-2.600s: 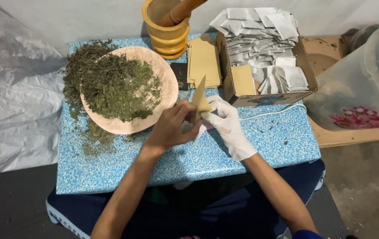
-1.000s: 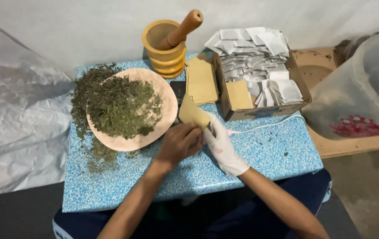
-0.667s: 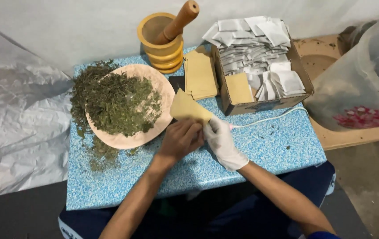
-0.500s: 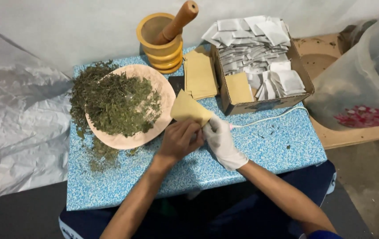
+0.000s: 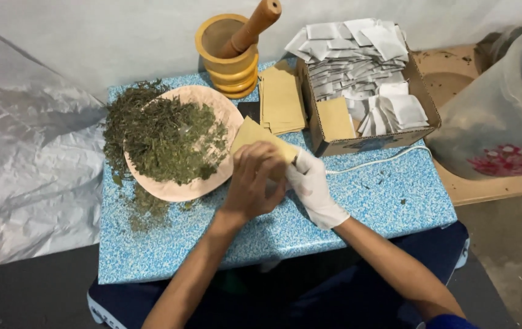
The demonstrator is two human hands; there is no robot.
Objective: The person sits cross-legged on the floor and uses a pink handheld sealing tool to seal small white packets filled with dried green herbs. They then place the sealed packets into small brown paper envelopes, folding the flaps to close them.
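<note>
Both hands mid-table, closed together on one tan paper pouch (image 5: 260, 136). Left hand (image 5: 255, 183) bare, fingers curled over pouch's lower end; right hand (image 5: 311, 183) in white glove, pinching same end from other side. Pouch tilted, upper part sticking out above left hand, overlapping edge of round pinkish tray (image 5: 183, 189). Can't tell whether pouch mouth is open.

Tray heaped with dried green leaves (image 5: 163, 137); more leaf spilled off left rim onto blue speckled table (image 5: 358, 201).

Behind tray: yellow wooden mortar (image 5: 227, 58) with pestle (image 5: 255, 24) leaning inside. Just right of mortar, flat stack of tan pouches (image 5: 281, 103) on table, small dark item partly hidden beside it.

Right rear: open cardboard box (image 5: 371, 141) stuffed with white sachets (image 5: 358, 58), one tan pouch standing inside near front. White cord (image 5: 377, 161) running along table in front of box, ending near gloved hand.

Far right, off table: large translucent plastic container (image 5: 511, 116). Left side: crinkled silver-grey sheet (image 5: 23, 176).
</note>
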